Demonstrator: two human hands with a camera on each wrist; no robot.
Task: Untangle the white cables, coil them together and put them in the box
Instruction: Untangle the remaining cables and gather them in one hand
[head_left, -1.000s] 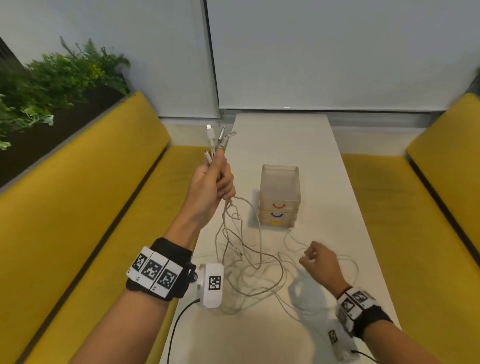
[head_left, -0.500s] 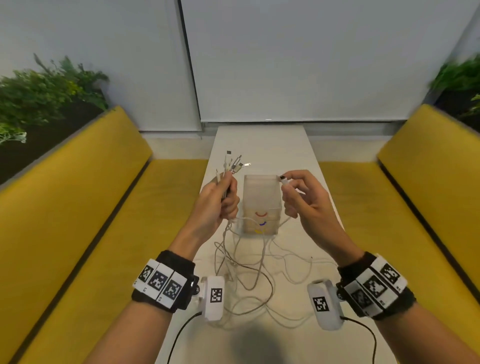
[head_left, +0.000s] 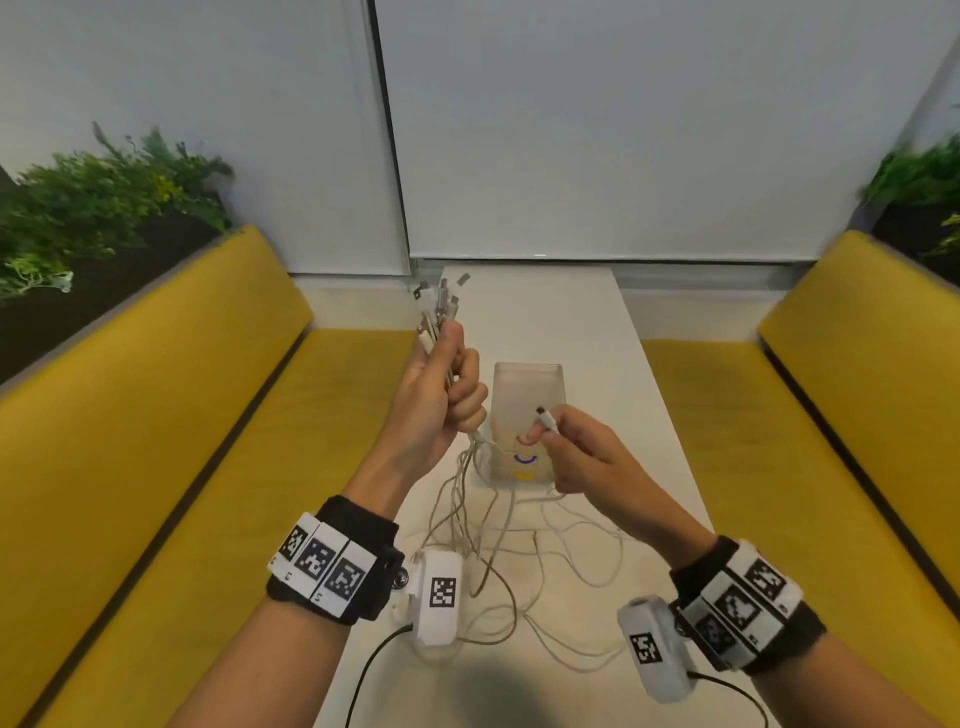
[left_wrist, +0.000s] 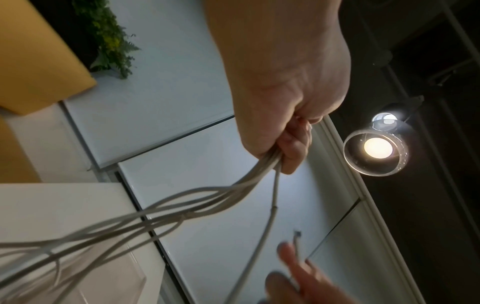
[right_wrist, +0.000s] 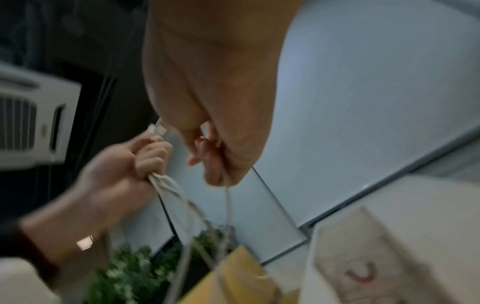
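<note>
The white cables (head_left: 470, 525) hang in a loose tangle from the left hand (head_left: 434, 400) down to the white table (head_left: 566, 322), where their slack loops lie spread between the two forearms. The left hand is raised above the table's left part and closed in a fist round a bunch of the cables, with their plug ends (head_left: 439, 299) sticking up out of the top of the fist. Just to its right and a little lower, the right hand (head_left: 582, 457) pinches a single cable end (head_left: 546, 417) between thumb and forefinger, the small plug pointing up and toward the left hand; the other fingers are curled in. The two hands are near each other but apart. Behind them the clear box (head_left: 527, 395) stands upright on the table, with red, blue and yellow curved marks on its near face. Yellow benches (head_left: 171, 415) run along both sides of the table, with green plants (head_left: 104, 202) behind their backs.
</note>
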